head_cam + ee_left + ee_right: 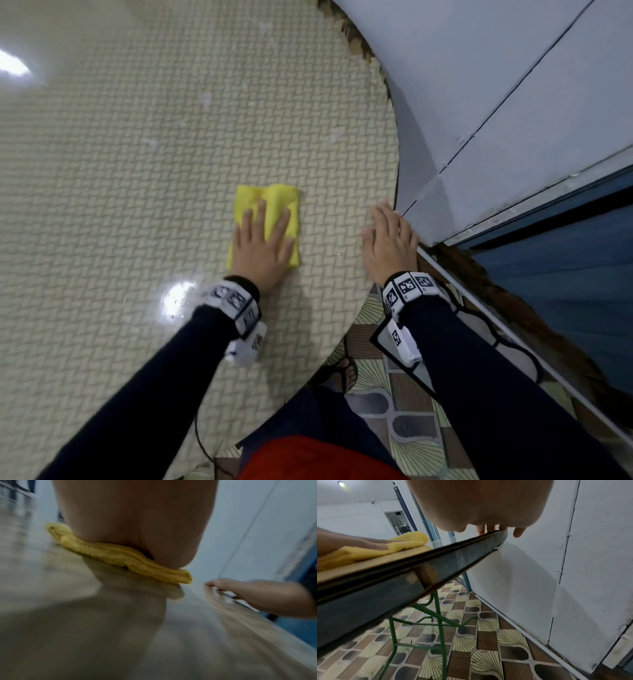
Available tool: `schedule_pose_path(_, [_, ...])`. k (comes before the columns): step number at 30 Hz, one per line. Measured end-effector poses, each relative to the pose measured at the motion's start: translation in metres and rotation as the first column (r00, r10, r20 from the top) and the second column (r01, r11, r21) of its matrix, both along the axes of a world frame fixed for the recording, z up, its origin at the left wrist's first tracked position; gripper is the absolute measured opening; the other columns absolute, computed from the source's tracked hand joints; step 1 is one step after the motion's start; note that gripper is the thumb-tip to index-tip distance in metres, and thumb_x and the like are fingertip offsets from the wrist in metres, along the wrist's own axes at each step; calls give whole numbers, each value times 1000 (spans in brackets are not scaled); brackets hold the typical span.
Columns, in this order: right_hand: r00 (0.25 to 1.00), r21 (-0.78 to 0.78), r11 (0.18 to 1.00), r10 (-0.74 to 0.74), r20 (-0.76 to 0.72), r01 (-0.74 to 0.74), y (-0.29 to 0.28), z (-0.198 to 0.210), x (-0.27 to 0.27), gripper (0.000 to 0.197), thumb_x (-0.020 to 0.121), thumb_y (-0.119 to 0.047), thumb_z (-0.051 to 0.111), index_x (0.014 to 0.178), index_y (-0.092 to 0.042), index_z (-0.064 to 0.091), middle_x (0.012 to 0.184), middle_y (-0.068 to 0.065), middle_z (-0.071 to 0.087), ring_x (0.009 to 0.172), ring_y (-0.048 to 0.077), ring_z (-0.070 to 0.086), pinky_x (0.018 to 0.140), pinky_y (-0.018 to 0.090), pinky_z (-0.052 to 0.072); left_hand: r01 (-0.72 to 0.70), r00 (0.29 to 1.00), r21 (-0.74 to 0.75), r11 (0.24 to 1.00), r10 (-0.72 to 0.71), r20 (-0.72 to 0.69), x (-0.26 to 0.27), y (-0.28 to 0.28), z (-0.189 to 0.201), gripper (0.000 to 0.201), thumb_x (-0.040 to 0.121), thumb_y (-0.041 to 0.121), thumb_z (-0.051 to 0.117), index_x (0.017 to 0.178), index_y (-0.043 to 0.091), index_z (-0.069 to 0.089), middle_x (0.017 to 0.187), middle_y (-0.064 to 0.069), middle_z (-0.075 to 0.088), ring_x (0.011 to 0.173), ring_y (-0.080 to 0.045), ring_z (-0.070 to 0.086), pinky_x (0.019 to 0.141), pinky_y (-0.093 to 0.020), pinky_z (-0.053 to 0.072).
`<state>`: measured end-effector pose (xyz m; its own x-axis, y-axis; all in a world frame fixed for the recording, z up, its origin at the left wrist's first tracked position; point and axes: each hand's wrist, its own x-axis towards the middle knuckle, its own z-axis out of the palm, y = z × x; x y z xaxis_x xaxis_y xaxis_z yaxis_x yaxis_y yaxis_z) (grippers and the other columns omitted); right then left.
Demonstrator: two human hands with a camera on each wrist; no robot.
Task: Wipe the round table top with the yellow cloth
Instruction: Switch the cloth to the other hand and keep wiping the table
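The left hand (262,245) lay flat on the yellow cloth (274,202), fingers straight and spread, pressing it onto the table top (120,171) at the centre of the head view. The cloth was folded, its layered edge showing under the heel of the hand in the left wrist view. The right hand (388,243) rested with relaxed fingers on the table's rim (436,566) at centre right, gripping nothing; some fingertips (519,532) hung past the edge. The table stood close to a pale wall (479,85) in the upper right, and a blue panel (565,274) lay at the right edge. Under the table, green metal legs (436,615) stood on a patterned floor (488,649). A sandalled foot (347,371) showed at lower centre.
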<state>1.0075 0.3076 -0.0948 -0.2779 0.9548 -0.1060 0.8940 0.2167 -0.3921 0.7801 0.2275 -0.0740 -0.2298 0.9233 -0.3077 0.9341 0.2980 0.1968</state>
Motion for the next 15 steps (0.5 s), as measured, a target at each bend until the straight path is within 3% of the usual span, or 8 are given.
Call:
schedule_pose_path(5, [973,49,997,-53,-225,65,18,8,0,46,98,-33,25,127,-11,54,135,6,50,119,24,39,104,41,35,175,985,-32,984,-175,11,63,15,-3,63,93,59,1,152,39,-6,161,-2,-17,147,-27,-18,116,-45,-10])
schedule_pose_path(9, [901,29,979,-172,-399,200,48,8,2,35,101,-16,33,130,-7,49,134,10,46,122,23,43,101,26,32,273,962,9,962,-273,6,87,69,-9,59,94,59,10,151,45,2,163,-1,-9,149,-28,-10,117,-48,-3])
schedule_pose_path(12, [912,7,981,-176,-372,192,70,5,2,40,97,-6,36,136,-5,45,140,12,41,127,24,43,107,30,34,282,959,-10,960,-281,23,94,113,-8,55,97,60,13,149,49,-2,162,1,-14,148,-26,-14,117,-48,-7])
schedule_pose_path(15, [957,-6,990,-135,-257,138,85,-1,4,45,99,-10,34,143,-8,40,149,9,35,130,27,38,108,38,33,247,969,-16,969,-247,18,85,153,-5,55,99,59,15,150,48,-5,161,4,-16,148,-24,-16,118,-47,-9])
